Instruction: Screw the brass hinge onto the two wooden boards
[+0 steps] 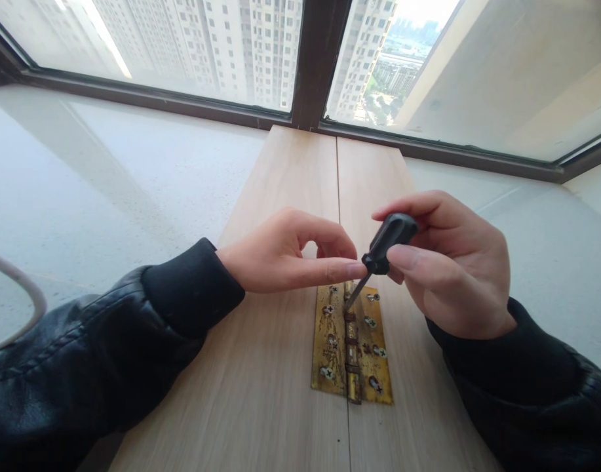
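Note:
A small black-handled screwdriver [392, 239] slants down to the left, its handle between the thumb and fingers of my right hand [452, 262]. My left hand [300, 252] reaches in from the left, fingers curled, with its thumb and fingertips closed at the screwdriver's collar. Below both hands lies a worn brass hinge [329, 354], stained with rust and lying flat. The metal shaft ends at the hinge's barrel, near its upper part. Several cross-head screws sit in the two leaves, some off-centre in their holes. My left hand partly covers the hinge's top edge.
Two pale wooden boards [261, 393] lie side by side, and the hinge spans their seam. Under them is a white speckled sill [133, 170]. A dark window frame [314, 72] borders the far side. A pale curved tube [25, 282] shows at the left edge.

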### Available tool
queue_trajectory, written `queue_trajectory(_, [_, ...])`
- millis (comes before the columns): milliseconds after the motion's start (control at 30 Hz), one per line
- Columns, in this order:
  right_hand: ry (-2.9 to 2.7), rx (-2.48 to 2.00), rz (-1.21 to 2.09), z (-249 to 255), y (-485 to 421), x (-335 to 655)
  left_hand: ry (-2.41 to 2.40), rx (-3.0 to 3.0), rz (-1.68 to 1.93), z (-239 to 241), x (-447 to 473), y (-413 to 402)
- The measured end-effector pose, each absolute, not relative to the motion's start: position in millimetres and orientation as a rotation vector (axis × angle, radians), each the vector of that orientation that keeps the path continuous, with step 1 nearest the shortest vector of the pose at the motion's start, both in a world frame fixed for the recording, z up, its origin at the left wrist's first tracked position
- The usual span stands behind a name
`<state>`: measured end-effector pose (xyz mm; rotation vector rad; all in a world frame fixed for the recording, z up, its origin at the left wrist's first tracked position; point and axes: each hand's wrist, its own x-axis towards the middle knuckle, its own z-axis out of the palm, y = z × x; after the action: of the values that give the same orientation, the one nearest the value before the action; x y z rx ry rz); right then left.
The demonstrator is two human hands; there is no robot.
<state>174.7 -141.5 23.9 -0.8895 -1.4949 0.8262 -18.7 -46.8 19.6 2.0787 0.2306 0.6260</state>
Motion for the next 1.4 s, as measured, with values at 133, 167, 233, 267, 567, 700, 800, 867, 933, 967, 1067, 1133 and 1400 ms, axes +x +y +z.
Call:
queue_trajectory(133, [-1.550, -0.868, 0.812, 23, -142, 174, 0.229, 2.024, 0.627, 21, -20, -48])
queue_trajectory(167, [-1.575, -0.877, 0.800, 23, -142, 174, 0.225, 2.008, 0.623, 21, -20, -48])
queue_trajectory(233, [-1.626, -0.902, 0.768, 23, -143, 175, 0.207, 1.982, 0.617, 21, -20, -47])
queue_trajectory(267, [-1.642, -0.914, 0.749, 23, -143, 176, 0.199, 1.973, 0.620, 21, -20, -47])
queue_trajectory(567, [-1.727, -0.917, 0.624, 27, -147, 174, 0.192, 1.998, 0.647, 21, -19, -46])
queue_trajectory(700, [-1.864, -0.954, 0.432, 33, -150, 175, 0.196, 2.027, 0.629, 19, -20, -45])
queue_trajectory(800, [-1.946, -0.937, 0.347, 38, -151, 174, 0.178, 2.017, 0.625, 19, -20, -46])
queue_trajectory(867, [-1.945, -0.918, 0.360, 39, -152, 173, 0.186, 1.983, 0.626, 20, -20, -48])
queue_trajectory(933, [-1.923, -0.874, 0.404, 38, -152, 171, 0.199, 1.944, 0.641, 21, -20, -51])
queue_trajectory(967, [-1.918, -0.845, 0.431, 38, -152, 171, 0.201, 1.931, 0.652, 22, -20, -52])
queue_trajectory(1067, [-1.849, -0.826, 0.493, 36, -150, 169, 0.203, 1.939, 0.682, 23, -20, -53])
queue_trajectory(1133, [-1.773, -0.835, 0.543, 36, -149, 167, 0.196, 1.962, 0.690, 23, -19, -53])
queue_trajectory(1400, [-1.773, -0.718, 0.545, 33, -145, 168, 0.240, 1.928, 0.723, 20, -16, -54])
